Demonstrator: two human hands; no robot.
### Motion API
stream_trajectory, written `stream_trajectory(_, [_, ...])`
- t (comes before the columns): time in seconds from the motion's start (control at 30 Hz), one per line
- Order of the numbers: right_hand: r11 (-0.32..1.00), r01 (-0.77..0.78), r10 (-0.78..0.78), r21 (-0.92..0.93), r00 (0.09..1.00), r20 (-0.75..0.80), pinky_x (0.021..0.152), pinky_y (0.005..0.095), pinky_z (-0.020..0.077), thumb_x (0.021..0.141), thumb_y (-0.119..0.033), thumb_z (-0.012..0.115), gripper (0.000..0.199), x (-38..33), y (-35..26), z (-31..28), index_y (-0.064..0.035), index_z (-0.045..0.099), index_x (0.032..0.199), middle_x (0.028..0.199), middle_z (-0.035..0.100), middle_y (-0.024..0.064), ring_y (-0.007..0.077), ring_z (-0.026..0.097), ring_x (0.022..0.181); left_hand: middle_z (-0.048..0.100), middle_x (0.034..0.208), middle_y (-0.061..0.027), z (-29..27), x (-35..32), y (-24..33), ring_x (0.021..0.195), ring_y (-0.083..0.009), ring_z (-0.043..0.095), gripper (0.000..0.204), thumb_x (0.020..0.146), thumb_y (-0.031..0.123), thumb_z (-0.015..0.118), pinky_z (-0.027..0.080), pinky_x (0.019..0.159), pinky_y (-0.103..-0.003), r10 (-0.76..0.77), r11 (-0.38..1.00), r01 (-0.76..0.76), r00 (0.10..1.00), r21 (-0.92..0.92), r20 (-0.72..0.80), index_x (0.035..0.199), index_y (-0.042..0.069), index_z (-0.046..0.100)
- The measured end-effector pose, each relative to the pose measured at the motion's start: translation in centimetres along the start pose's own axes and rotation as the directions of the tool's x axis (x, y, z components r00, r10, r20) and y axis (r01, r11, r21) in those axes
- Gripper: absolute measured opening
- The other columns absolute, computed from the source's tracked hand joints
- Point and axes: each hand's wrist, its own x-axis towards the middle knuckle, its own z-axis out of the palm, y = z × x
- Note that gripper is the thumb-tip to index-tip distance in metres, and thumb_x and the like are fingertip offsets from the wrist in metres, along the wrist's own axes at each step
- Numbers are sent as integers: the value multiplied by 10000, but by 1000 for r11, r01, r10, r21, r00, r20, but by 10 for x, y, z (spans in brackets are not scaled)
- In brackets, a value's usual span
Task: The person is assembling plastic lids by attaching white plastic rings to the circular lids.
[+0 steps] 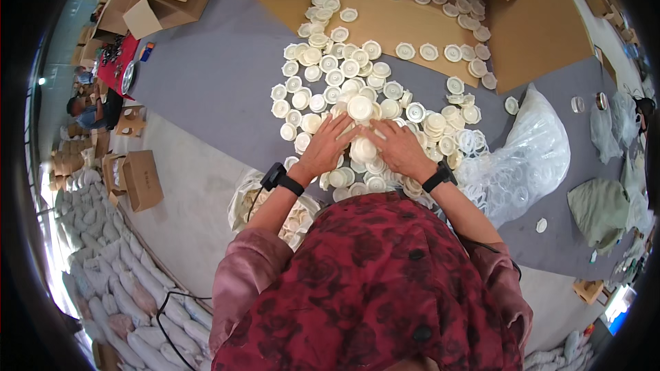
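Many round cream plastic lids with scalloped rims lie heaped on the grey table. My left hand (326, 148) and my right hand (400, 150) meet over the near part of the heap, fingers bent inward. Between their fingertips is a cream plastic lid (359, 108), which looks raised above the others; both hands touch its near edge. Another pale lid (363, 150) shows below, between the hands. The fingers partly hide what lies under them. Each wrist wears a black band.
An open cardboard box (440, 31) spills lids at the far side. A clear plastic bag (526, 154) of translucent rings lies to the right, near a grey-green cloth (599, 213). A white sack (297, 223) with lids stands by my left forearm. A person sits far left.
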Motion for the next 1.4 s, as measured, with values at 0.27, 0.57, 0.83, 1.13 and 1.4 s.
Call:
stream_trajectory(0.27, [969, 41, -33, -245, 999, 39, 921, 487, 418, 838, -112, 611, 457, -8, -26, 36, -99, 543, 1290, 1417, 464, 157, 333, 422, 1322, 286, 1516, -256, 20, -67, 30, 1407, -424, 269, 890, 680, 39, 728, 218, 1164, -509, -414, 909, 378, 865, -175, -282, 1481, 74, 341])
stream_trajectory(0.57, [955, 160, -162, -250, 987, 15, 1032, 504, 360, 830, -86, 574, 550, -41, -19, 29, -103, 477, 1370, 1455, 434, 122, 315, 379, 1360, 90, 1579, -271, 118, -100, 64, 1483, -355, 60, 877, 927, 484, 584, 99, 1187, -414, -985, 40, 510, 164, -859, 51, 1509, -36, 184])
stream_trajectory(0.83, [964, 217, -225, -152, 974, -36, 1044, 502, 353, 793, -74, 605, 532, -47, -31, 44, -62, 495, 1314, 1456, 427, 137, 317, 380, 1366, 132, 1570, -273, 130, -83, 78, 1480, -360, 87, 847, 917, 398, 634, 121, 1188, -416, -973, 169, 544, 226, -822, -51, 1495, -52, 210])
stream_trajectory(1.13, [971, 152, -165, -187, 985, -56, 1157, 541, 225, 800, -62, 597, 666, -96, -29, 49, -110, 403, 1435, 1501, 370, 144, 307, 321, 1411, 254, 1501, -284, 150, -122, 122, 1372, -352, 322, 1038, 738, 293, 819, 293, 1126, -402, -936, -195, 641, 104, -743, 335, 1482, -80, 199])
stream_trajectory(1.4, [810, -453, 577, 373, 729, -367, 934, 413, 459, 833, -63, 608, 365, -225, -19, 47, 12, 568, 1187, 1145, 580, 206, 381, 539, 1090, 458, 1268, -214, 160, -117, 106, 1049, -247, 567, 967, 705, -6, 792, 493, 892, -364, -870, -94, 468, 391, -879, 301, 1469, -4, 199])
